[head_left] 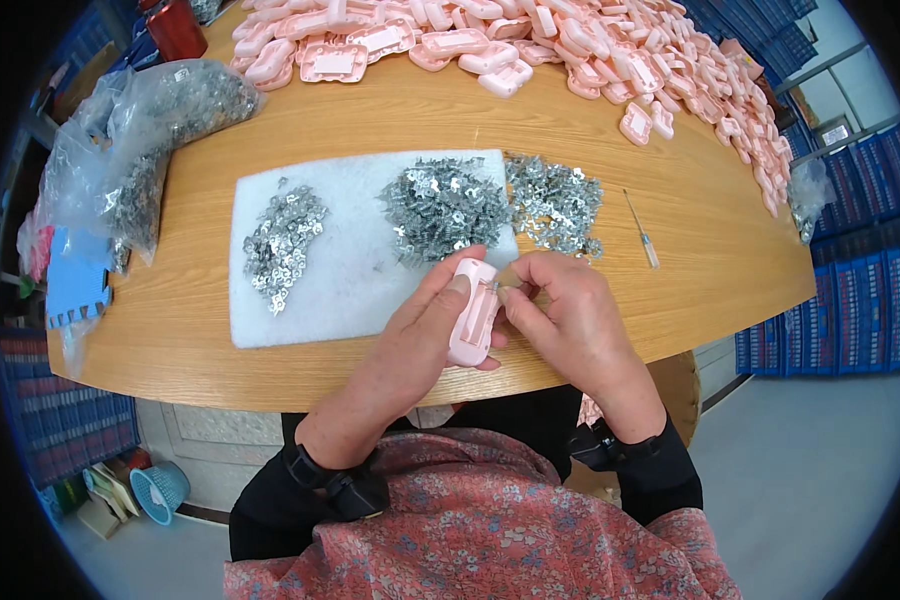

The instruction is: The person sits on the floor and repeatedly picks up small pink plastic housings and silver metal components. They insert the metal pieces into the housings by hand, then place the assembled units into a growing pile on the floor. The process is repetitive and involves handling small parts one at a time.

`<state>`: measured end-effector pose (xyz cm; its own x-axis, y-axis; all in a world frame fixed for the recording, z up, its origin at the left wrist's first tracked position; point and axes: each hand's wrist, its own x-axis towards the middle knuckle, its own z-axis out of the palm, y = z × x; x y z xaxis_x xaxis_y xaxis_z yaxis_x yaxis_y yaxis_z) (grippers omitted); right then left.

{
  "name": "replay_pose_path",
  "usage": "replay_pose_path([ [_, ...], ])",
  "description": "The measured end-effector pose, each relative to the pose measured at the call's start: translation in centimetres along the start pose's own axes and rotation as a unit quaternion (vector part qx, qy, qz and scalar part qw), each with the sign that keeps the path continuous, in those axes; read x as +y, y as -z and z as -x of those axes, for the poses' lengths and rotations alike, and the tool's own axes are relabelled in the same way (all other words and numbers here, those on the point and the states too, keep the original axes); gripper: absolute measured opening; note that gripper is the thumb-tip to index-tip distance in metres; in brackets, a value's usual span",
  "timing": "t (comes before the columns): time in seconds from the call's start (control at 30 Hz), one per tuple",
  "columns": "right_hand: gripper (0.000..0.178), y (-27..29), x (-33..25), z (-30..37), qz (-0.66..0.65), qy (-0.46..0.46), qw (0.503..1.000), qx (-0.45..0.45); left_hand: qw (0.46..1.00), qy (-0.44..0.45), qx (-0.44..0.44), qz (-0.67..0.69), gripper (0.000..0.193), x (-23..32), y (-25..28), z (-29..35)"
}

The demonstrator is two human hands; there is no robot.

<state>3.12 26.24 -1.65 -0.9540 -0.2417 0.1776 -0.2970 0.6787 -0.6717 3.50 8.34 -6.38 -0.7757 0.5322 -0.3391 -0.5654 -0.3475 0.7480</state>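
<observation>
In my left hand point(415, 330) lies a pink plastic housing point(472, 325), tilted, its long hollow battery compartment facing up. The thumb presses on its left edge and the fingers wrap beneath. At the housing's upper right, my right hand point(575, 310) pinches a small shiny metal battery contact point(495, 286) against the compartment's end; my fingertips partly hide it. Just beyond my hands, a heap of metal spring contacts point(445, 205) rests on a white foam sheet point(350, 270). A looser pile of flat metal contacts point(286, 245) covers the sheet's left part.
More metal pieces point(558, 205) lie on the wood right of the sheet, near a thin screwdriver point(643, 235). Pink housings point(580, 45) are heaped along the far edge. Clear bags of metal parts point(140, 150) and a red container point(175, 30) stand at the left.
</observation>
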Motion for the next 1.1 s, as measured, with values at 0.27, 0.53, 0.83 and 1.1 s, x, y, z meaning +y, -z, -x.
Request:
replay_pose_path([
  [0.27, 0.011, 0.2, -0.9, -0.3, 0.166, 0.007, 0.985, -0.039, 0.998, -0.025, 0.010, -0.050, 0.049, -0.5, -0.3, -0.2],
  [0.53, 0.013, 0.5, -1.3, -1.1, 0.154, 0.006, 0.987, -0.039, 1.000, -0.013, 0.001, -0.006, 0.047, -0.8, 0.4, -0.5],
  [0.83, 0.021, 0.0, -1.0, -1.3, 0.022, -0.081, 0.995, -0.056, 0.998, -0.004, -0.011, 0.061, 0.047, -0.9, 0.9, -0.8],
  [1.1, 0.021, -0.9, 1.8, 0.0, -0.373, -0.193, 0.903, -0.088, 0.985, -0.112, 0.014, -0.130, 0.045, -0.6, 1.3, -0.2],
])
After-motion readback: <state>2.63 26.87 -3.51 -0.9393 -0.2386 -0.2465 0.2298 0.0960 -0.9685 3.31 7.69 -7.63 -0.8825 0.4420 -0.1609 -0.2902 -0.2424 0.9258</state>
